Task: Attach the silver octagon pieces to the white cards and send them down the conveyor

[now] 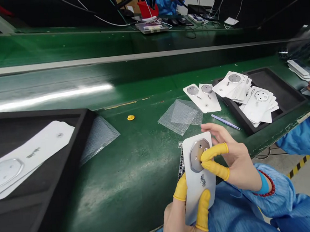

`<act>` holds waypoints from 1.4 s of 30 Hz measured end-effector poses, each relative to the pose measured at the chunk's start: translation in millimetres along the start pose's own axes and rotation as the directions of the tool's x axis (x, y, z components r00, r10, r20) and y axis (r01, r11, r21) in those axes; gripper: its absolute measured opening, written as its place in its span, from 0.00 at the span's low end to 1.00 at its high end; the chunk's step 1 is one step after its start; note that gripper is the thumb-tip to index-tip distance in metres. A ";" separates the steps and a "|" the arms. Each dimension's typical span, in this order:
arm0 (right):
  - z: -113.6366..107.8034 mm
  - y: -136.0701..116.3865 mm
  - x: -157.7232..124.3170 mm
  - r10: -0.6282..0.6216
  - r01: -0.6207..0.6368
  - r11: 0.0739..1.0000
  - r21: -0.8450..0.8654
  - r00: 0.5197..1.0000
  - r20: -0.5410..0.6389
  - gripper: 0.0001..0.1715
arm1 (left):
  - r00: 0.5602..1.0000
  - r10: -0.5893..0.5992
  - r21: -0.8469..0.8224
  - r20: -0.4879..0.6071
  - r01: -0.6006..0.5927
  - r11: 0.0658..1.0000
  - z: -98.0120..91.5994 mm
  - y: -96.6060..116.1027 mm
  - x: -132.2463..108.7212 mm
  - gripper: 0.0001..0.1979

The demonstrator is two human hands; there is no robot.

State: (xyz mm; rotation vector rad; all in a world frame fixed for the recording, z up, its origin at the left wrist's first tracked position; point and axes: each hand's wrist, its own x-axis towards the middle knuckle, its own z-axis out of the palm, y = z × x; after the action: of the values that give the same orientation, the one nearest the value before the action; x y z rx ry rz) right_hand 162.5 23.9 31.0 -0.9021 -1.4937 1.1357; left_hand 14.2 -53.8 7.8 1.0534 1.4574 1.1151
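Your left hand (176,219) grips a white card (198,194) at the near bench edge, while your right hand (239,163) pinches its metal plate (195,157) between yellow-cotted fingers (213,152). More cards (257,106) lie stacked in the far-right tray (281,84) (finished or not, you can't quite tell).

Holding a white card (199,198) up close
My left hand (177,225) grips the card's lower end, while yellow finger cots (214,152) on my right hand (237,163) pinch at its octagonal metal plate (197,155). Just beyond lie bubble wrap sheets (179,117), blue tweezers (226,122) and stacked cards (258,104) in a black tray (289,87) on the green surface (128,189).
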 end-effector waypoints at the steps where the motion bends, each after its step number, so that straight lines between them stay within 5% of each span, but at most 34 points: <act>1: 0.6 -0.2 0.8 0.051 -0.050 0.996 0.074 0.999 0.001 0.13 | 1.000 0.025 0.041 -0.017 -0.024 0.999 -0.7 -1.3 -0.5 0.21; 5: -0.8 0.6 6.0 0.229 -0.268 0.870 0.415 0.963 0.141 0.26 | 0.994 0.097 0.179 -0.048 -0.087 0.980 -3.5 -6.1 -0.8 0.18; 8: -3.2 -0.6 8.9 0.296 -0.379 0.783 0.494 0.924 0.241 0.32 | 0.996 0.085 0.180 -0.015 -0.081 0.980 -3.0 -7.4 -0.4 0.19; 14: -1.2 -3.3 7.9 0.368 -0.370 0.829 0.420 0.926 0.090 0.32 | 0.994 -0.011 0.011 0.108 0.010 1.000 2.9 2.0 5.9 0.26; 19: -1.2 1.5 7.1 0.434 -0.466 0.788 0.402 0.884 0.174 0.30 | 0.980 -0.059 -0.172 0.193 0.093 0.981 0.4 19.9 20.6 0.29; 26: -4.0 -2.2 9.0 0.425 -0.482 0.786 0.387 0.876 0.227 0.28 | 0.982 -0.121 -0.217 0.147 0.151 0.964 1.1 38.0 22.9 0.27; 33: -4.6 -8.4 10.8 0.398 -0.463 0.818 0.342 0.884 0.243 0.25 | 0.991 -0.103 -0.180 0.087 0.118 0.977 3.5 34.7 16.1 0.29; 39: 1.3 -12.3 8.1 0.379 -0.393 0.874 0.285 0.919 0.108 0.27 | 0.992 -0.090 -0.140 0.090 0.102 0.985 3.8 34.0 16.7 0.29; 42: 1.7 -10.2 7.5 0.400 -0.428 0.844 0.323 0.904 0.153 0.26 | 0.989 -0.110 -0.172 0.100 0.126 0.977 2.3 39.0 24.0 0.25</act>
State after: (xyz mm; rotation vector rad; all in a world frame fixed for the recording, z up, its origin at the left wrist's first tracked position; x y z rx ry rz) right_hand 159.3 27.8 42.7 -0.9601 -1.1254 1.7133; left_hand 15.7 -22.3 41.1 0.8689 1.3062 1.0776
